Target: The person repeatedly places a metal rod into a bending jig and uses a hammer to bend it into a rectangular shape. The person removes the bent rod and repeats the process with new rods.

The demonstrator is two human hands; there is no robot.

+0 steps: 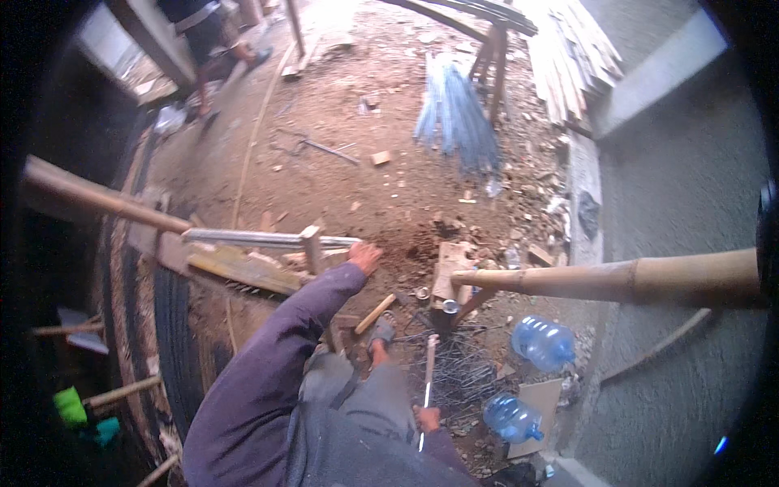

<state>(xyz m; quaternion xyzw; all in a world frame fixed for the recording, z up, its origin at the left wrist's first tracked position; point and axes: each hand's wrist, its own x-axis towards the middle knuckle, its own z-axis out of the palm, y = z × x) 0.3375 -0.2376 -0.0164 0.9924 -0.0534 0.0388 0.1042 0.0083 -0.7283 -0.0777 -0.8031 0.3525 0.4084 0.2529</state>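
Head: gripping pale rod in right hand, near blue jug; touching metal bars with left hand, grip unclear.

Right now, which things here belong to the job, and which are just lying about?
Apparently in use:
grey rods, with the left hand at their end
slim bar, in the right hand

Apparently just lying about:
two blue jugs
pale planks

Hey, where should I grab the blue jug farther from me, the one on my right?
Probably by the narrow neck, at the right end of the blue jug, coming from above with the right hand once it is free of the thin rod. The jug lies on its side, and its rounded body is wider.
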